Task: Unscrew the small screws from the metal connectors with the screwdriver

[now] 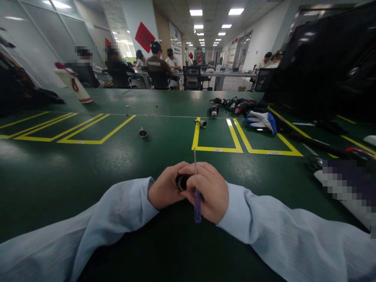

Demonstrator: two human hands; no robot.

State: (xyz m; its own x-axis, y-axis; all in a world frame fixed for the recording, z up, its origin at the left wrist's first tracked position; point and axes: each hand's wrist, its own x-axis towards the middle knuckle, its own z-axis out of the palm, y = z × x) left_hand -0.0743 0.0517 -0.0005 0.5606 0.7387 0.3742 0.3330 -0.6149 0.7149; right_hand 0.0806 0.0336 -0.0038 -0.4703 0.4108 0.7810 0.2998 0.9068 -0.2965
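My left hand [165, 190] is closed round a small dark cylindrical part [182, 182], low in the middle of the green table [88, 168]. My right hand [208, 192] presses against that part from the right and is closed on a screwdriver [196, 196] with a purple handle. The thin metal shaft of the screwdriver points away from me, and its handle sticks out toward me below the fingers. Both hands touch each other. Both arms wear light blue sleeves.
Two small metal parts [143, 133] [202, 123] lie further out, near yellow tape boxes [216, 137]. A blue and white glove [262, 121] and dark tools [232, 105] lie at the right. A white cup [73, 84] stands far left. People sit at desks behind.
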